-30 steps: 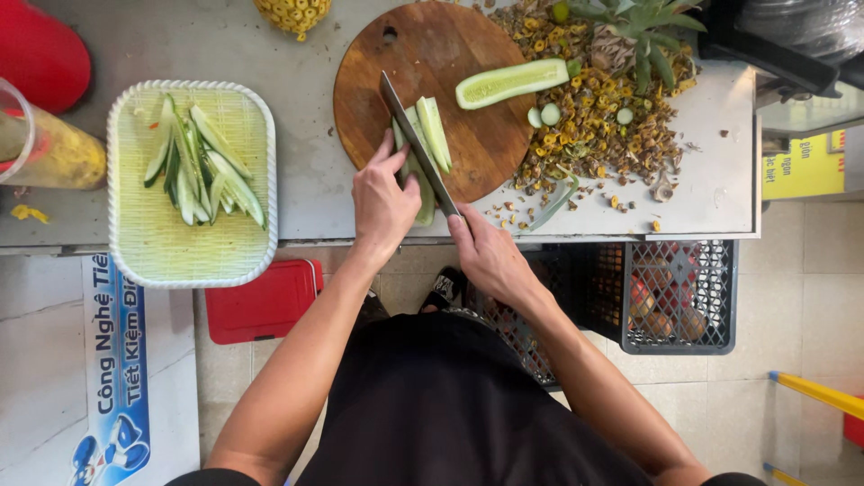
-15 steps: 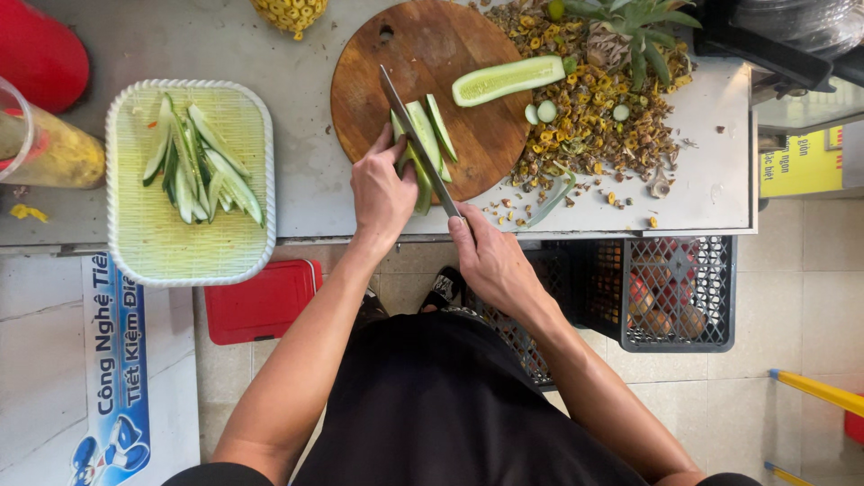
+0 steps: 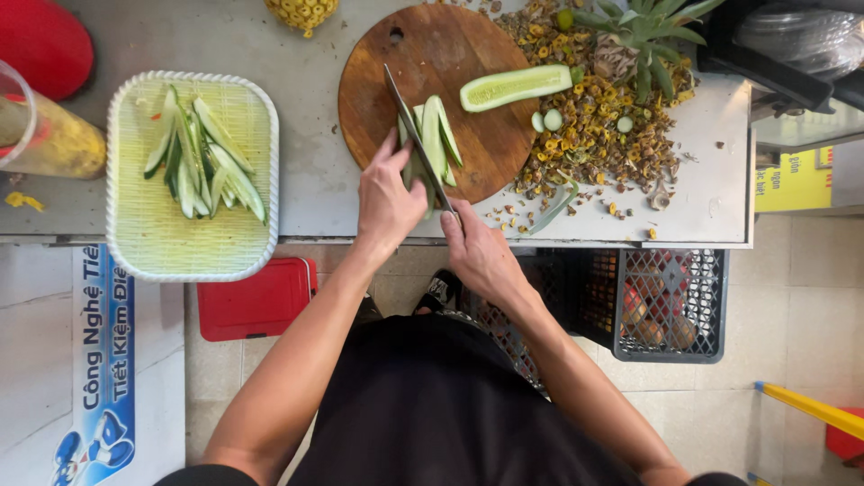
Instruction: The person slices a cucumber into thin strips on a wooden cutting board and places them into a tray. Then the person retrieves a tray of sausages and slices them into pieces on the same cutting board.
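A round wooden cutting board (image 3: 423, 54) lies on the grey counter. My right hand (image 3: 477, 250) grips the handle of a long knife (image 3: 414, 135), its blade running across the board. My left hand (image 3: 387, 198) presses down on a cucumber piece beside the blade. Long cucumber slices (image 3: 438, 135) lie just right of the knife. A halved cucumber (image 3: 516, 86) rests cut side up on the board's right edge.
A pale green tray (image 3: 153, 243) with cucumber strips (image 3: 200, 157) sits at left. Pineapple peelings (image 3: 603, 117) and a pineapple crown (image 3: 643, 36) are heaped right of the board. A plastic cup (image 3: 45, 135) stands far left. Below are a red box (image 3: 256, 301) and black crate (image 3: 657, 301).
More slices have come free and now lie right of the blade. Both hands stay at the board's near edge, the knife still cutting lengthwise.
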